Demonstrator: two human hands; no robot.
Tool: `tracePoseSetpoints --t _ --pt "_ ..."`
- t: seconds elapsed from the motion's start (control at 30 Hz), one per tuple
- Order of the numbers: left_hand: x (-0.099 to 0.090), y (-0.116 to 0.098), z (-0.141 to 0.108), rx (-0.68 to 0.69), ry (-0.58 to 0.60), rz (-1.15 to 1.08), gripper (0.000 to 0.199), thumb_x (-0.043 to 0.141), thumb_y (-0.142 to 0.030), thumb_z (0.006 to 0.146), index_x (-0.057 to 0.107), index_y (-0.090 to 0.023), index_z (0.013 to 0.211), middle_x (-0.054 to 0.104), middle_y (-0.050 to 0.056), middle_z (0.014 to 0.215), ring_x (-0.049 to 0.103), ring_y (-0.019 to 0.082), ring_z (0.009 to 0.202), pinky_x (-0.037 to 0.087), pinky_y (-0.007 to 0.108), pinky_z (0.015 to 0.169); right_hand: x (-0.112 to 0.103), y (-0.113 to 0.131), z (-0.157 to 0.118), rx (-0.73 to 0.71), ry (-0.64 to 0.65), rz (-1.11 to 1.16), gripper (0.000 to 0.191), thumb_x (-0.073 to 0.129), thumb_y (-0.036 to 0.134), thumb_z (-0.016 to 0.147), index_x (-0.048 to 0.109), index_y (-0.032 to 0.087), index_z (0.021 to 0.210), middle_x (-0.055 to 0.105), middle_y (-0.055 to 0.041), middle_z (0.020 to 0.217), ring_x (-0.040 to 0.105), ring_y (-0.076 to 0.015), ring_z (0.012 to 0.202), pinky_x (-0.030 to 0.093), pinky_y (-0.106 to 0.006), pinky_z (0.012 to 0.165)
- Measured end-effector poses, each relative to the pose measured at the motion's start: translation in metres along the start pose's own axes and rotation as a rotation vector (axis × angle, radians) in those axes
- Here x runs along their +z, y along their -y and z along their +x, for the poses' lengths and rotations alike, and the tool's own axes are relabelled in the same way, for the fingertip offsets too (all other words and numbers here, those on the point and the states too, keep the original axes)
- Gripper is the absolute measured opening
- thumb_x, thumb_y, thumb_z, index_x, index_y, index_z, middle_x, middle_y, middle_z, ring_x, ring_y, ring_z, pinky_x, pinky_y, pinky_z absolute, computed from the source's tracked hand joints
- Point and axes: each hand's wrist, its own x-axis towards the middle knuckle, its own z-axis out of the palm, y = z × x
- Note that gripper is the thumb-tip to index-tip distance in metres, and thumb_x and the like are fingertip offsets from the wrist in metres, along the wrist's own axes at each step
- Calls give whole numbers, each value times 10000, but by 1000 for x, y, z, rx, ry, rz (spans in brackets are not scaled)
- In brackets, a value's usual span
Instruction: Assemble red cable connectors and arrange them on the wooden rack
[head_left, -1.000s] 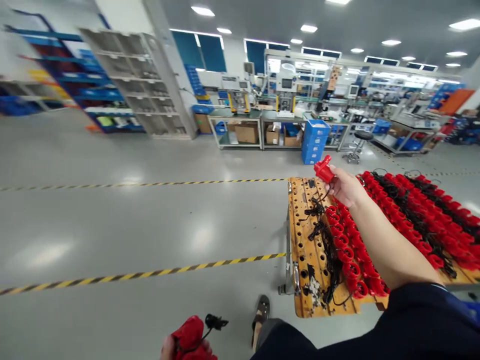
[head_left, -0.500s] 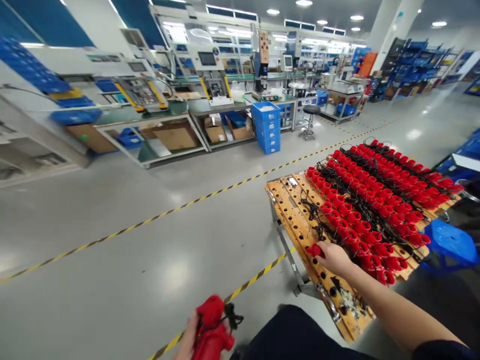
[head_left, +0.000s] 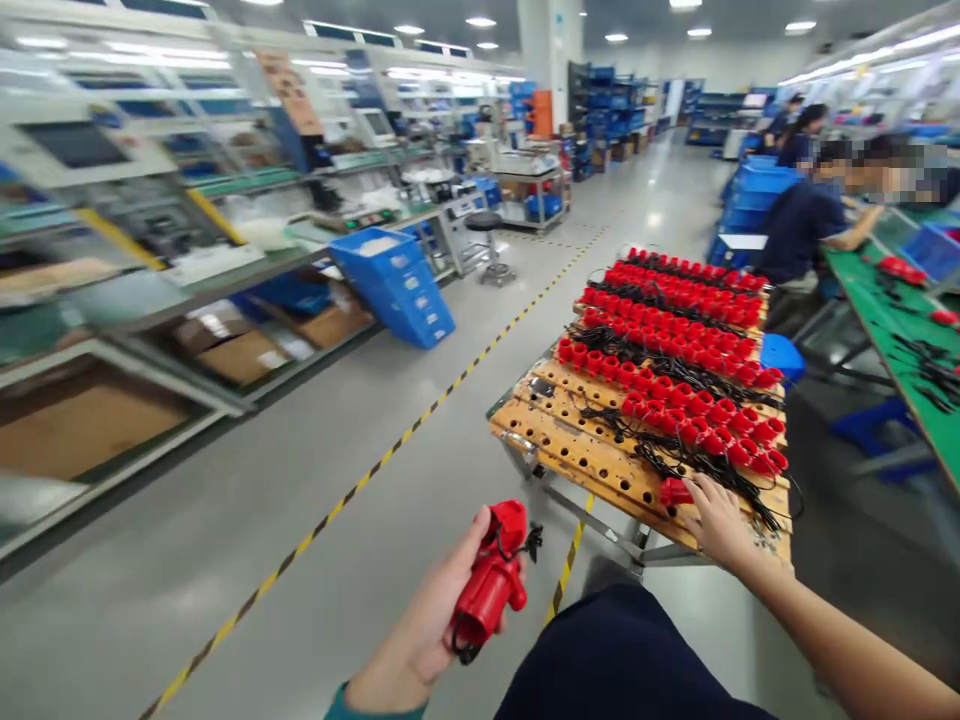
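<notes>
In my left hand is a red plastic housing, tilted, with a thin black cable along it and a small cable bundle sticking out to the right. The fingers wrap round it, above the floor and left of the cart. My right hand reaches to the near part of a wooden board with rows of holes. Its fingers are round the right end of another red plastic part lying low over the board. Behind it, rows of red housings stand upright, with black cables between the rows.
The board tops a metal-framed cart. On the left are workbenches and a stack of blue bins. A round stool stands farther back. At right, people sit by a green table; a blue stool is beside the cart.
The view has swung right, bringing the green table and the people into sight. My left hand has come up with the red housing. My right hand remains at the red part on the board.
</notes>
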Motion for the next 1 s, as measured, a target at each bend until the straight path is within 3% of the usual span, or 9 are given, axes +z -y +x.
tracePoseSetpoints --t 0.1,0.17,0.3,0.4,0.47,0.57,0.77,0.87,1.0 --pt "12 -57 18 -41 5 150 552 606 -641 925 635 -125 1121 719 122 822 686 213 560 541 265 393 -5 45 -5 51 -185 242 449 602 376 961 612 163 1356 552 -211 1455 512 -379 1357 440 -574 1116" --pt "28 -90 31 -56 51 297 590 655 -658 888 622 -142 1172 726 122 823 695 227 571 531 263 389 -18 82 12 16 -288 479 445 617 378 972 585 180 1369 583 -196 1419 552 -334 1332 491 -518 1109" --pt "65 -142 64 -51 180 654 572 755 -634 823 621 -171 1131 705 79 735 671 214 552 526 255 426 -72 151 80 -150 -348 791 496 575 244 993 466 226 1477 568 -160 1448 546 -261 1364 513 -469 1119" --pt "89 -174 90 -56 279 825 521 768 -590 834 633 -178 1123 687 47 704 643 183 559 549 255 502 -121 179 141 -421 -299 784 612 561 126 934 417 194 1526 366 -199 1617 418 -276 1476 482 -467 1149" --pt "104 -193 105 -46 320 902 515 758 -563 853 640 -185 1182 698 42 729 635 173 556 531 238 502 -144 184 176 -528 -248 731 580 585 118 912 456 143 1477 409 -227 1583 448 -288 1451 489 -456 1138" --pt "124 -218 125 -34 368 982 486 748 -511 880 662 -171 1216 711 36 751 623 160 546 502 220 498 -160 182 212 -507 -207 684 429 662 201 931 546 125 1336 576 -210 1430 569 -294 1325 510 -437 1101" --pt "151 -240 174 -35 599 981 450 787 -357 876 695 -72 1213 754 92 896 681 169 745 541 202 655 -154 180 241 -319 -96 606 529 737 219 868 539 119 1348 699 -151 1174 662 -289 1104 545 -413 954" --pt "146 -250 201 -59 618 1024 626 795 -400 864 585 -93 1368 742 69 822 681 179 645 527 221 568 -139 178 258 -238 -53 553 577 707 138 820 556 149 1377 679 -139 1222 657 -280 1105 543 -391 938" --pt "111 -263 237 -202 610 967 864 714 -542 898 325 -127 1548 739 90 774 690 222 570 503 241 461 -120 173 280 52 -95 593 537 740 214 851 567 160 1356 635 -156 1299 647 -283 1146 535 -416 979"
